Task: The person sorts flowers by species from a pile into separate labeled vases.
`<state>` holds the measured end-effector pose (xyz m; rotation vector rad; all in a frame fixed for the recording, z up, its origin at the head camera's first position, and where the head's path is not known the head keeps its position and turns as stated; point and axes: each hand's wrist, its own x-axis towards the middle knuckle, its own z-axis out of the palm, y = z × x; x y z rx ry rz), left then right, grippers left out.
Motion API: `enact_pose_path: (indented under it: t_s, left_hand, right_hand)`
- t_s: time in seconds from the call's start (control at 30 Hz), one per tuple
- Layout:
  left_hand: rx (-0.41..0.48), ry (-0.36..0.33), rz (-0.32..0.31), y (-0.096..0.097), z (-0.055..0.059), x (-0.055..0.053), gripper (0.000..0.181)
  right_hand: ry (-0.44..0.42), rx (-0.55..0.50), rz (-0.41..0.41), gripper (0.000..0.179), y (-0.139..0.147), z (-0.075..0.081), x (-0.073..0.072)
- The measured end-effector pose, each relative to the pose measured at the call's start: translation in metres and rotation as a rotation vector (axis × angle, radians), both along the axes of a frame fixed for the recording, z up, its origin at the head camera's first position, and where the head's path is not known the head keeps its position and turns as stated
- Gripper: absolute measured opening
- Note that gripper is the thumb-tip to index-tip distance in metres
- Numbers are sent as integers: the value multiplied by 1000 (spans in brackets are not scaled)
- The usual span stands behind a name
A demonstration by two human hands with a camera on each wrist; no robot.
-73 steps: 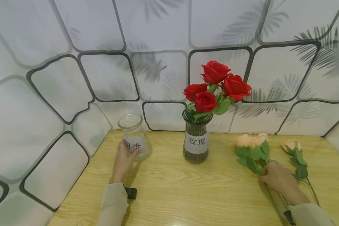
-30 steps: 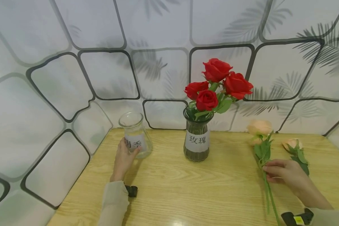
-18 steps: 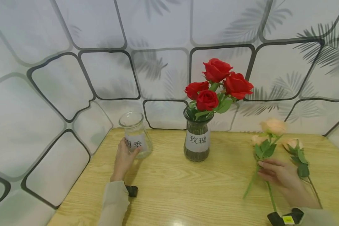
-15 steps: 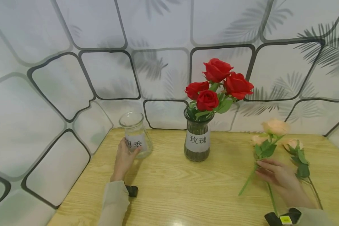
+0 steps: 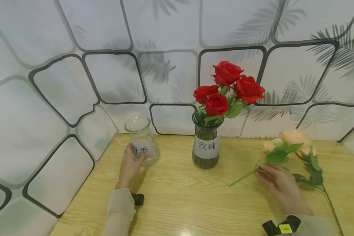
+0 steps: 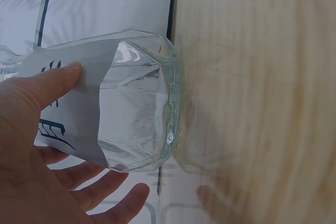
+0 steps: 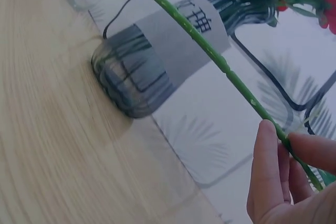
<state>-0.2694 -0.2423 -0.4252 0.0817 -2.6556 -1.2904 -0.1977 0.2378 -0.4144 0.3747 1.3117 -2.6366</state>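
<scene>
My left hand (image 5: 131, 165) grips the clear glass vase (image 5: 136, 128), thumb over its white paper label and fingers around the far side. In the left wrist view the vase's thick base (image 6: 169, 100) stands on the tabletop, with nothing in it. My right hand (image 5: 278, 182) pinches the green stem (image 7: 226, 69) of a peach rose (image 5: 295, 137) between thumb and fingers. The bare stem end points left and down, above the table; the bloom leans right. Behind it, more peach roses show: one bloom (image 5: 270, 145) to the left, one (image 5: 308, 151) to the right.
A dark ribbed vase (image 5: 206, 160) with a lettered label stands mid-table, holding several red roses (image 5: 216, 104). The right peach rose's long stem (image 5: 328, 200) lies beside my right forearm. A patterned wall (image 5: 171, 78) rises behind the wooden table (image 5: 177, 203).
My right hand has lifted the peach rose off the table and turned it, its stem end swinging from near me toward the left. The left hand has stayed on the clear vase.
</scene>
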Motion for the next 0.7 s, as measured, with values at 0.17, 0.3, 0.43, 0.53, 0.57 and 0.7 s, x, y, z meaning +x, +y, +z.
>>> enact_pose_path:
  t_s: [0.17, 0.3, 0.43, 0.53, 0.57, 0.7]
  left_hand:
    - [-1, 0, -5, 0, -1, 0, 86]
    - [-5, 7, -9, 0, -2, -1, 87]
    - [-5, 14, -12, 0, -3, -1, 87]
    - [-6, 13, -11, 0, -2, 0, 87]
    - [-6, 13, -11, 0, -2, 0, 86]
    - [-6, 15, -12, 0, -1, 0, 86]
  right_hand:
    - [-38, -89, -55, 12, -17, 6, 0]
    - [-48, -149, -63, 20, -28, 10, 1]
    - [-41, -166, -65, 32, -37, 13, 2]
    - [-33, -155, -71, 34, -45, 16, 3]
    - [-34, -152, -72, 35, -47, 17, 3]
    - [-42, -150, -88, 35, -60, 22, 2]
